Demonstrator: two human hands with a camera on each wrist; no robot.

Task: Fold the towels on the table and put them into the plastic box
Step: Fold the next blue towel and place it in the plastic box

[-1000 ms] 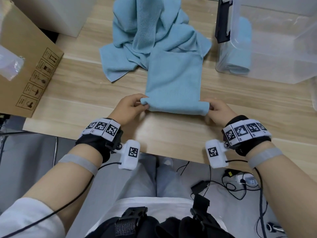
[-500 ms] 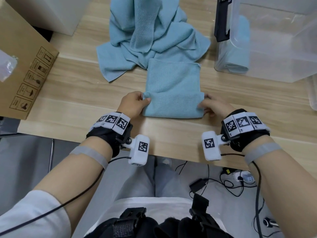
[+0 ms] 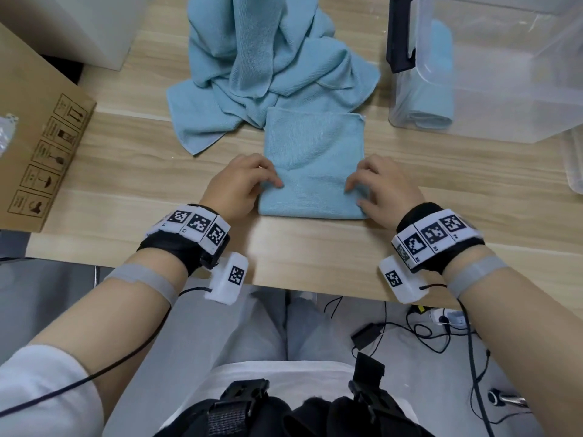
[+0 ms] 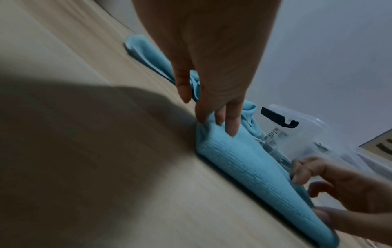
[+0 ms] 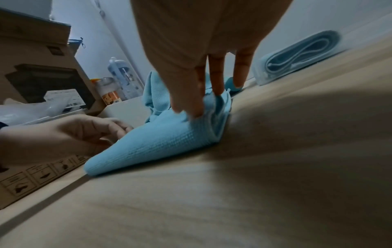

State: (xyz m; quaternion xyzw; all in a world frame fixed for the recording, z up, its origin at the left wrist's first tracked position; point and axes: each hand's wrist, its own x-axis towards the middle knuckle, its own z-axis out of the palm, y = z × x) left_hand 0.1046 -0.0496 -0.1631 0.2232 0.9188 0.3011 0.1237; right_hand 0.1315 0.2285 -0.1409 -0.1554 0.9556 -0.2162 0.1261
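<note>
A light blue towel (image 3: pixel 314 159), folded into a thick rectangle, lies on the wooden table (image 3: pixel 315 253) near its front edge. My left hand (image 3: pixel 271 184) grips its left side with curled fingers on top. My right hand (image 3: pixel 362 190) pinches the right side, fingers above and thumb at the near corner. The left wrist view shows my left hand's fingertips (image 4: pixel 231 130) dug into the towel (image 4: pixel 233 159). In the right wrist view my right hand (image 5: pixel 197 104) bunches the layered edge of the towel (image 5: pixel 165 139). A pile of unfolded blue towels (image 3: pixel 271 67) lies just behind. The clear plastic box (image 3: pixel 520 115) stands at the right rear with a folded towel (image 3: pixel 432 99) inside.
A cardboard box (image 3: pixel 38 137) lies at the table's left edge, and a white box (image 3: pixel 79 23) stands behind it. A black latch (image 3: pixel 399 33) sticks up on the plastic box's left wall. Another clear plastic piece (image 3: pixel 574 165) sits at the far right. Cables lie on the floor below.
Both hands have moved from the towel's near corners up onto its sides, with fingers now on top. The towel went from a long strip to a shorter, thicker rectangle.
</note>
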